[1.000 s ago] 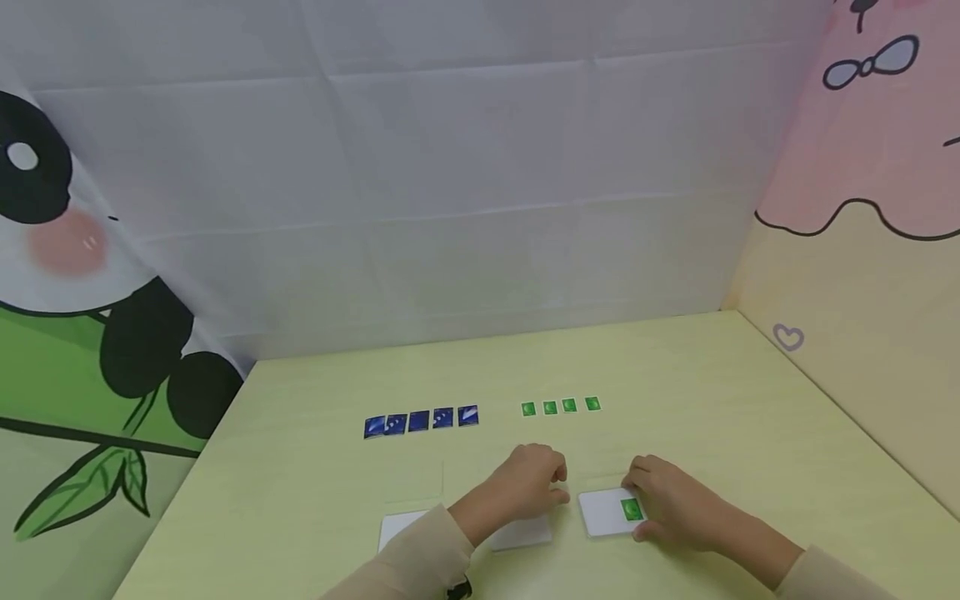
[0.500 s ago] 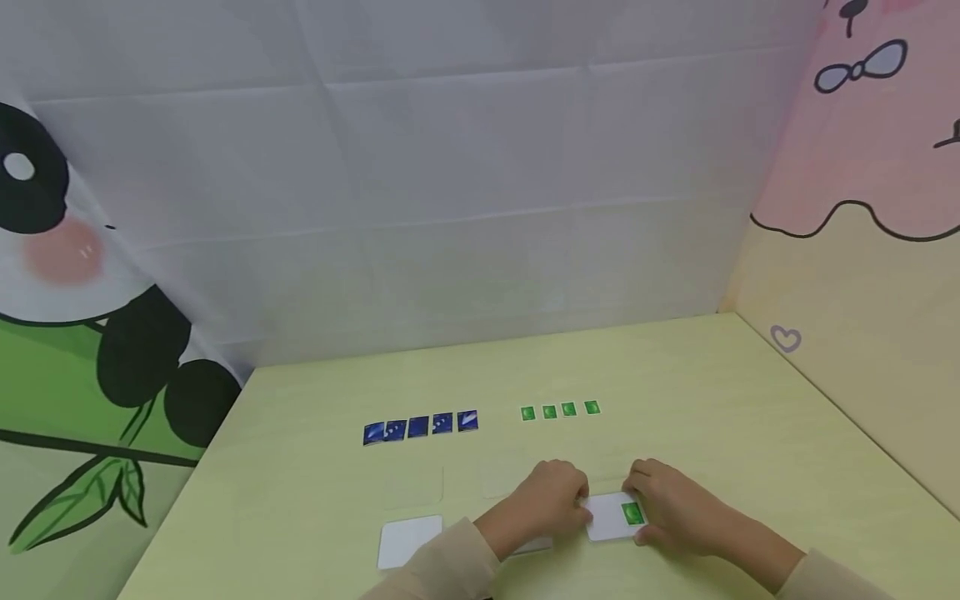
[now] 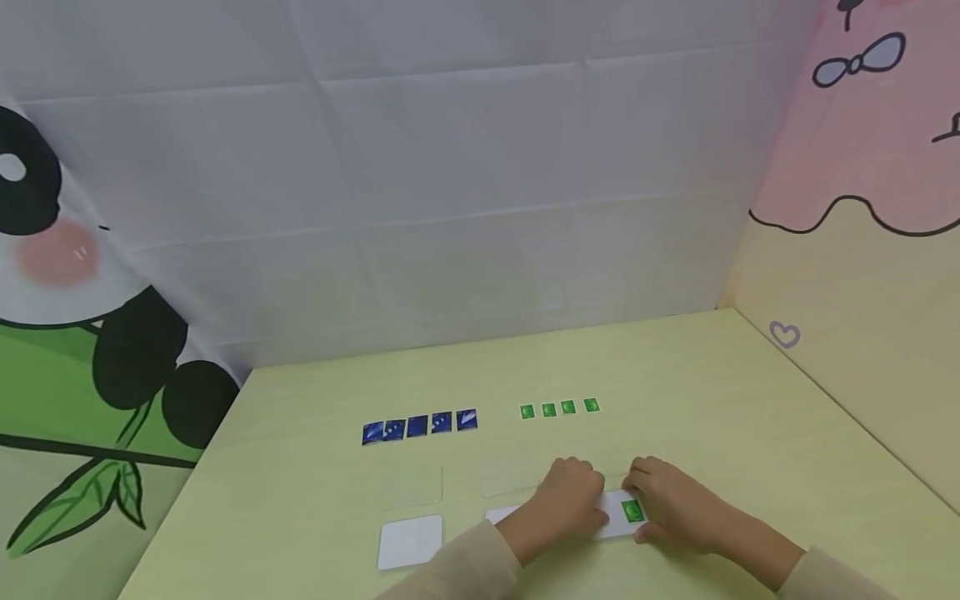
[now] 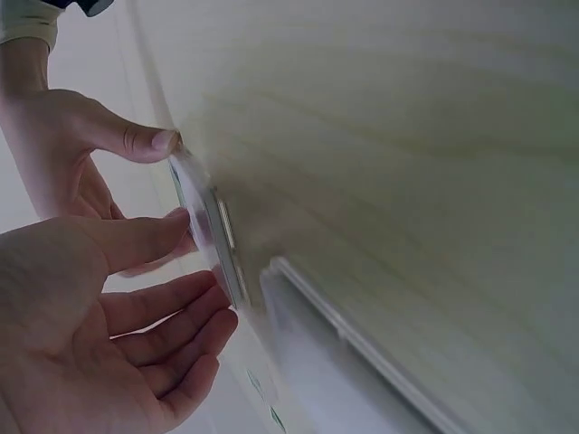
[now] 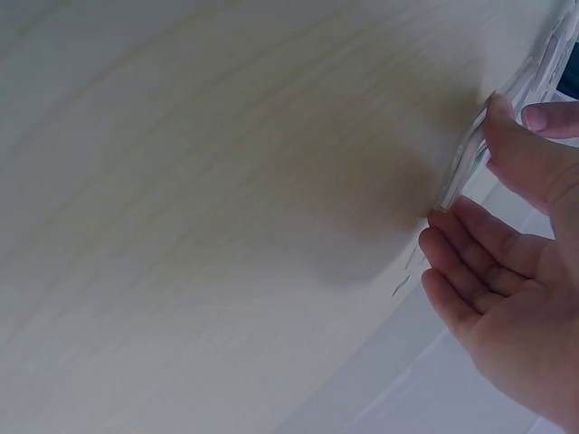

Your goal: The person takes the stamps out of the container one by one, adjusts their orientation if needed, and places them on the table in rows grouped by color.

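Observation:
A flat white card (image 3: 613, 503) with rounded corners lies on the table, a green square (image 3: 633, 511) at its right end. My right hand (image 3: 678, 510) holds that end, thumb at the near edge and fingertips at the far one. From the left, my left hand (image 3: 566, 504) reaches over the same card. In the left wrist view, its thumb rests on the card (image 4: 201, 201) and its bent fingers meet the far corner. The wrist views show layered, clear-looking edges. Beside it lies a second white card (image 3: 501, 513), mostly hidden behind my left hand and forearm.
Another white card (image 3: 410, 542) lies at left. Faint clear squares (image 3: 412, 487) sit behind the white cards. Farther back are a row of blue picture tiles (image 3: 417, 426) and several green tiles (image 3: 567, 407). A white cloth (image 3: 480, 208) hangs behind the table.
My left hand has moved right, from beside the card to over its left part, uncovering more of the leftmost white card. My right hand keeps its place on the card.

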`<state>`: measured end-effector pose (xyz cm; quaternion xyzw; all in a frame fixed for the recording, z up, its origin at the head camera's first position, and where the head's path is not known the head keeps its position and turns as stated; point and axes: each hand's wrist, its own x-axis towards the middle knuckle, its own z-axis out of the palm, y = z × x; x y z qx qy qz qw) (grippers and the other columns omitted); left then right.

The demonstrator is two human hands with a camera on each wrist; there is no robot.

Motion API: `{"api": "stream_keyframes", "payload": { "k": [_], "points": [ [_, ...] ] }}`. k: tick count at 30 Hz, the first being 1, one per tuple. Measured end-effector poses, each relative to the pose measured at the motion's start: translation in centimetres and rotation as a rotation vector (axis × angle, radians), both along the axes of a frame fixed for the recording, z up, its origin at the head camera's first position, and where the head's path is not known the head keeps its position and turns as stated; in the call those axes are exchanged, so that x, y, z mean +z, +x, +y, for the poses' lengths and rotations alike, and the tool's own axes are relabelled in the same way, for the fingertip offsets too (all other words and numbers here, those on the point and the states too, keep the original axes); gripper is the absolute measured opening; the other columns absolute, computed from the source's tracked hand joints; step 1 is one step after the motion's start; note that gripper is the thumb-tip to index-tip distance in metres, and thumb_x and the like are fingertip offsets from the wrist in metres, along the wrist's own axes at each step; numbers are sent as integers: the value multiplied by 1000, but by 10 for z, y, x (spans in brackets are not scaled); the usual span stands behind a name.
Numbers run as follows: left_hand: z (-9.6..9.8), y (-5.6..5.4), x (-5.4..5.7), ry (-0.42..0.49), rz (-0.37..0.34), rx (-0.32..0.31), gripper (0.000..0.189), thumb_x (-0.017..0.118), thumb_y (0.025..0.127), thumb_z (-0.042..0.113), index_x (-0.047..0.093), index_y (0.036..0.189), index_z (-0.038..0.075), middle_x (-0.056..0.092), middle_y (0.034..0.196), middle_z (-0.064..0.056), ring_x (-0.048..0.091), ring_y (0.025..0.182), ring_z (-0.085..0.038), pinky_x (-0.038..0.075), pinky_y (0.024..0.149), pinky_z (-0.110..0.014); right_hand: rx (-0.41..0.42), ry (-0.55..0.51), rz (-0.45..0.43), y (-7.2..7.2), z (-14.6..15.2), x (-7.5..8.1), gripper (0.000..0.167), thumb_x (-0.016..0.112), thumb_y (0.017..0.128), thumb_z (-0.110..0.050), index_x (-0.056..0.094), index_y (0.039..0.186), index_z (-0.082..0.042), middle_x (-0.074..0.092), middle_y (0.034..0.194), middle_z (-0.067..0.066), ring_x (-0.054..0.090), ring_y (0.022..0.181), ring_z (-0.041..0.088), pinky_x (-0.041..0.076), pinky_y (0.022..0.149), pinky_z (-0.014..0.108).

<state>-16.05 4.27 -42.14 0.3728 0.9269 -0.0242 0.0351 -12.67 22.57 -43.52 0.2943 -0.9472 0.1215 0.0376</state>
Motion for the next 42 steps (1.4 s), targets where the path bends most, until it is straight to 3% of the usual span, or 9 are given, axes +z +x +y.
{"api": "stream_keyframes", "payload": {
  "k": [9,19,27,34,42],
  "points": [
    [15,2,-7,17,38,31,28,68,84,46,66,83,18,52,70,7,40,66,-8,32,64,-20,13,-25,17,-1,2,-3,47,87,63,-33,65,97,-8,58,92,-7,48,82,5,47,73,26],
    [26,7,-12,70,-4,162,38,66,82,55,62,79,17,48,68,7,39,67,-9,33,67,-22,33,-37,18,-2,3,-3,47,85,65,-34,65,98,-6,58,92,-7,52,85,8,49,77,29],
    [32,11,-11,68,-19,216,41,67,79,60,61,82,19,47,71,8,39,70,-9,34,70,-23,46,-34,23,-3,4,-2,46,83,68,-33,64,100,-7,57,94,-7,52,86,8,49,78,30],
    [37,12,-6,24,-19,242,41,68,79,59,65,92,20,52,75,8,42,74,-9,36,76,-23,44,-36,8,-4,4,-2,44,83,70,-32,63,100,-8,58,95,-6,52,88,9,49,80,32],
    [38,11,-7,14,28,240,40,70,77,60,66,88,21,53,73,8,43,71,-8,36,72,-23,42,-48,8,-3,6,-2,46,84,68,-32,64,101,-7,58,95,-6,54,88,10,50,80,32]
  ]
}}
